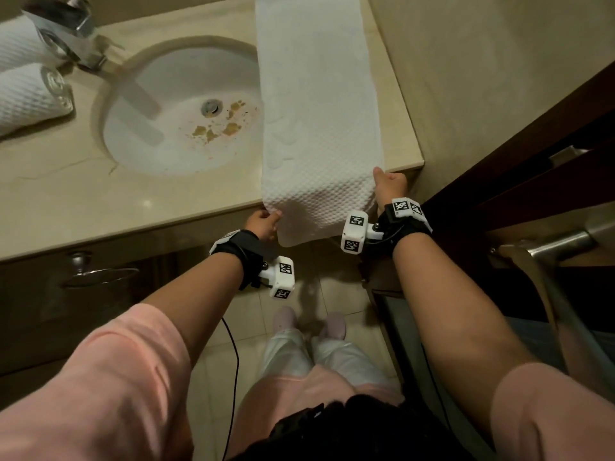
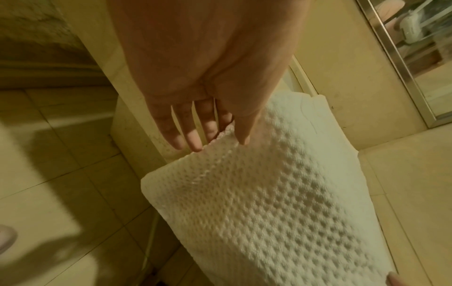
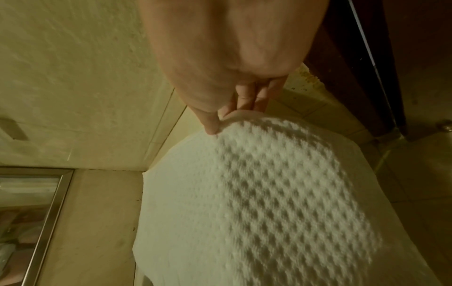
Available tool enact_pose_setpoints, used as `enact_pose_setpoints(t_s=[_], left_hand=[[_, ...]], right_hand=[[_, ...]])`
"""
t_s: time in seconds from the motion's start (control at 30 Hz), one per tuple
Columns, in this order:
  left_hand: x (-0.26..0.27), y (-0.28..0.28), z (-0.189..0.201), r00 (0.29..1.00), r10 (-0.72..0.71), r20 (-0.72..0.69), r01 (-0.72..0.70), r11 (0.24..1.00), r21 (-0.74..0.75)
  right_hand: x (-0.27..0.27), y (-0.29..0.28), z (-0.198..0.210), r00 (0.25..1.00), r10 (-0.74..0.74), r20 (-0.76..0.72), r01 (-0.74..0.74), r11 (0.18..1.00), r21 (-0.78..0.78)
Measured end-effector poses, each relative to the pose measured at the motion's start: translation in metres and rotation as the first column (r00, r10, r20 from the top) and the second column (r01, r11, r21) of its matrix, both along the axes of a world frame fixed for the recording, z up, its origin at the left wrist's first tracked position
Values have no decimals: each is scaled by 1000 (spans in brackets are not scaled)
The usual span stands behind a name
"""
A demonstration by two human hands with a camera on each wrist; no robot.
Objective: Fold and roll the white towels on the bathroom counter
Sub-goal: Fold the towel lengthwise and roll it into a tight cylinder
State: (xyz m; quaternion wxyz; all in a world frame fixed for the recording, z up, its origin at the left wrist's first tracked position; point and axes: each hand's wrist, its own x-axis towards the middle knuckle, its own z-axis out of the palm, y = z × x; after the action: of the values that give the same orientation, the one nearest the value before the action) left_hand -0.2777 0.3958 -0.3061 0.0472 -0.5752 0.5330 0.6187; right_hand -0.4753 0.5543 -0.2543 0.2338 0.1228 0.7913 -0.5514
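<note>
Towel (image 1: 319, 104), white, waffle weave, folded into a long strip, lies on the bench (image 1: 100, 194) right of the sink (image 1: 179, 108); its near end hangs over the front edge. Left hand (image 1: 263, 222) pinches the towel's left edge at the bench front, thumb on top, fingers (image 2: 193, 139) straight beneath the cloth edge in the left wrist view. Right hand (image 1: 390, 189) pinches the right edge, thumb pressed on the weave, fingers (image 3: 247, 100) tucked under in the right wrist view. Both hands sit level, one at each side of the overhanging end. Two rolled towels (image 1: 26, 78) lie at far left of the bench beside the faucet (image 1: 66, 24). Brown specks lie in the sink basin near the drain (image 1: 211, 108).
</note>
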Motion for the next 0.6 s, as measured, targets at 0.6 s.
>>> enact_pose_setpoints(t_s=[0.6], left_hand=[[0, -4, 0, 987, -143, -71, 144, 989, 17]], right_hand=[[1, -3, -6, 987, -161, 11, 162, 986, -39]])
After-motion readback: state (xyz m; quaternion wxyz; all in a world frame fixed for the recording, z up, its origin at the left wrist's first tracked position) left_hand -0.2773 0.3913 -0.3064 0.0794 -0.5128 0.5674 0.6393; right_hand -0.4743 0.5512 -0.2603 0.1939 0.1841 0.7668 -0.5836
